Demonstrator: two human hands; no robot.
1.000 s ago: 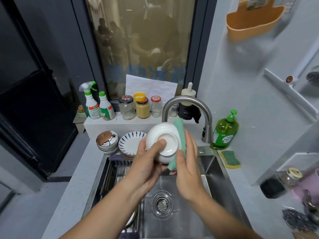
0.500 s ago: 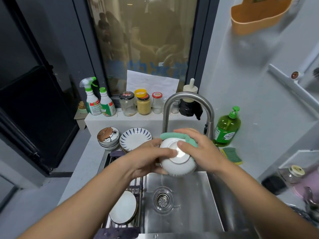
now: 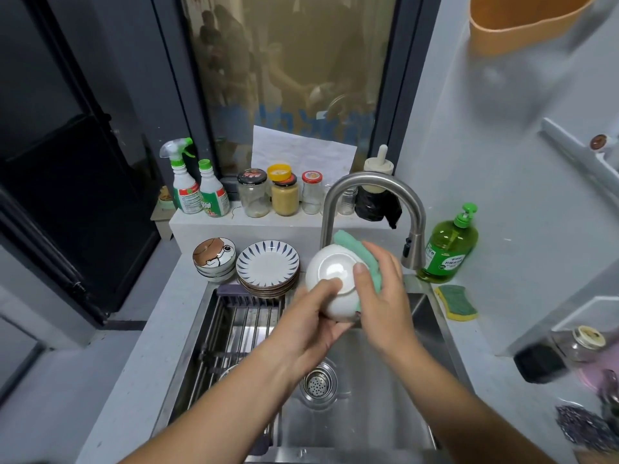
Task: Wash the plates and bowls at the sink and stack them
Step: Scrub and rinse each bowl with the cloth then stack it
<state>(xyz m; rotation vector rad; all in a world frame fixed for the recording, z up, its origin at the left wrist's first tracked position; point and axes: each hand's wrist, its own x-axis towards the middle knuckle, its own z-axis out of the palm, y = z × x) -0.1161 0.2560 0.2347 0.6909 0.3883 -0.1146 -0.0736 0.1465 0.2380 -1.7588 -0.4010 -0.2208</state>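
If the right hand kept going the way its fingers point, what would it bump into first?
Probably the faucet. The right hand, pressing the green cloth on the white bowl, points up and away toward it, though depth is hard to judge.

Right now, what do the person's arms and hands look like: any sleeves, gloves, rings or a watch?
Both forearms are bare as far as the frame shows, with no sleeve edge in view. The left hand and right hand are ungloved. No rings, watch, bracelet or markings are visible on the fingers or wrists. The fingernails look short and unpainted.
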